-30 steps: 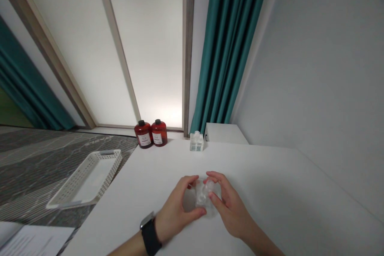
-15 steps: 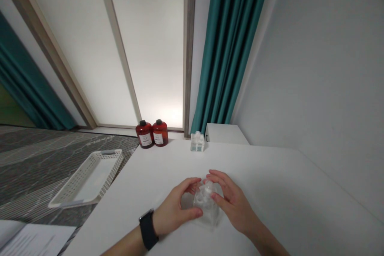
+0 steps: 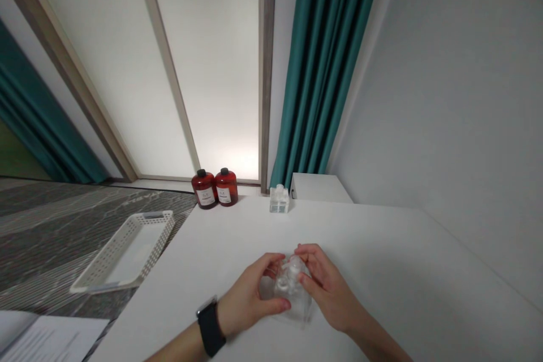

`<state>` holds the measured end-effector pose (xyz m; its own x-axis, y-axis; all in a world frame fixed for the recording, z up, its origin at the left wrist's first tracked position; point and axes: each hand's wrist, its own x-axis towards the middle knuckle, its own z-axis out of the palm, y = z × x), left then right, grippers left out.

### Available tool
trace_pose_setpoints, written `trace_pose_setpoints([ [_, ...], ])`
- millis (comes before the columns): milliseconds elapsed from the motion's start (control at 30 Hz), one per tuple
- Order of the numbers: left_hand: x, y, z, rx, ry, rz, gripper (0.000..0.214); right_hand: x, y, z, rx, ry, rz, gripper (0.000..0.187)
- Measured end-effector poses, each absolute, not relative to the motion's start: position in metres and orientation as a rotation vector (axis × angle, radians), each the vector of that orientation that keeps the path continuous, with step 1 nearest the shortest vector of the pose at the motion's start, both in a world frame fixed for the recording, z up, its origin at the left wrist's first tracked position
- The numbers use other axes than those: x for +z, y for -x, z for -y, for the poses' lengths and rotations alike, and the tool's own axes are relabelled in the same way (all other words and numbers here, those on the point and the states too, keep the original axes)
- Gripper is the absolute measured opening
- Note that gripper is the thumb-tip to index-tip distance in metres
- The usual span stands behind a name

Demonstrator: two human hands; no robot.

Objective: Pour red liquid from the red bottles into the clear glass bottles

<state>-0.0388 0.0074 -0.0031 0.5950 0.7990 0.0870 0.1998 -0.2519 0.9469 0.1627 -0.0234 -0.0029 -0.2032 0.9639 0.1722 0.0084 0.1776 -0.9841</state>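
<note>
Between the two hands, over the white table, is a clear bottle. Its round cap points up, but its see-through body is too blurry to tell which way is longest. The left hand curves around its left side, holding it. The right hand holds near the cap.

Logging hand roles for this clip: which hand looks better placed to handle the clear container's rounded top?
Probably the right hand: its thumb and fingers are close about the rounded top, while the left hand curves around the left side of the clear container.
</note>
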Motion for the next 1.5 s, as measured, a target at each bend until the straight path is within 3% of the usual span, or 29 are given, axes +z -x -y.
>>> trace_pose_setpoints([
  [167,0.000,0.045,-0.016,0.767,-1.818,-0.883,0.063,-0.010,-0.166,0.018,0.965,1.100,1.510,0.034],
  [267,0.001,0.059,-0.033,0.873,-1.778,-0.991,0.058,-0.014,-0.178,0.013,0.625,1.217,1.575,0.028],
  [400,-0.006,0.080,-0.057,1.045,-1.778,-1.132,0.059,-0.019,-0.189,0.008,0.440,1.274,1.697,0.023],
  [800,-0.028,0.095,-0.072,1.071,-1.898,-1.150,0.073,-0.033,-0.174,0.008,0.451,1.293,1.823,0.027],
  [867,-0.016,0.102,-0.073,1.152,-2.028,-1.228,0.065,-0.036,-0.175,0.007,0.447,1.300,1.821,0.027],
  [933,0.003,0.110,-0.082,1.212,-2.241,-1.386,0.044,-0.039,-0.176,0.006,0.444,1.302,1.818,0.027],
  [1033,0.040,0.122,-0.108,1.057,-2.534,-1.520,0.028,-0.041,-0.177,0.006,0.445,1.297,1.818,0.027],
  [1200,0.088,0.133,-0.170,0.796,-2.715,-1.620,0.023,-0.040,-0.177,0.006,0.434,1.284,1.820,0.027],
  [1333,0.092,0.133,-0.205,0.638,-2.770,-1.717,0.016,-0.040,-0.178,0.006,0.393,1.267,1.808,0.026],
  [1500,0.082,0.126,-0.213,0.559,-2.790,-1.744,0.027,-0.039,-0.177,0.006,0.366,1.241,1.810,0.024],
])
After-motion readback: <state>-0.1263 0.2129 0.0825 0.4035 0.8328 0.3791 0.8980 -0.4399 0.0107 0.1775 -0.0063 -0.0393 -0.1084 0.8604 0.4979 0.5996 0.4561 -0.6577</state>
